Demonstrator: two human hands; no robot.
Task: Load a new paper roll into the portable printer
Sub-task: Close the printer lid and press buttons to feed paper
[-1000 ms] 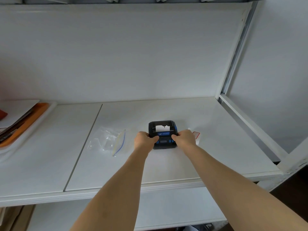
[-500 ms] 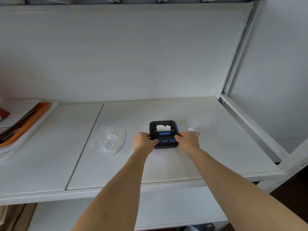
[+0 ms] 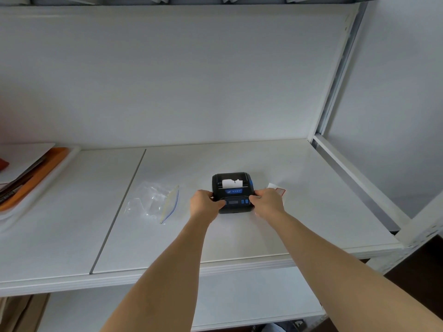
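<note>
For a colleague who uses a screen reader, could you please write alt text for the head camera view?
Two bare hands, left hand and right hand, grip the sides of a small black portable printer on a white shelf, white paper showing at its slot. An empty clear zip bag lies to its left.

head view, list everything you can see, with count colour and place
portable printer: 1, black with blue panel, middle of shelf, white paper showing at its slot
zip bag: 1, clear with blue seal, flat on shelf left of printer
label slip: 1, white with red edge, right of printer, partly hidden by the hand
tray: 1, orange, far left, under papers
shelf: 1, white, two boards
left hand: 1, grip on printer's left side
right hand: 1, grip on printer's right side
</note>
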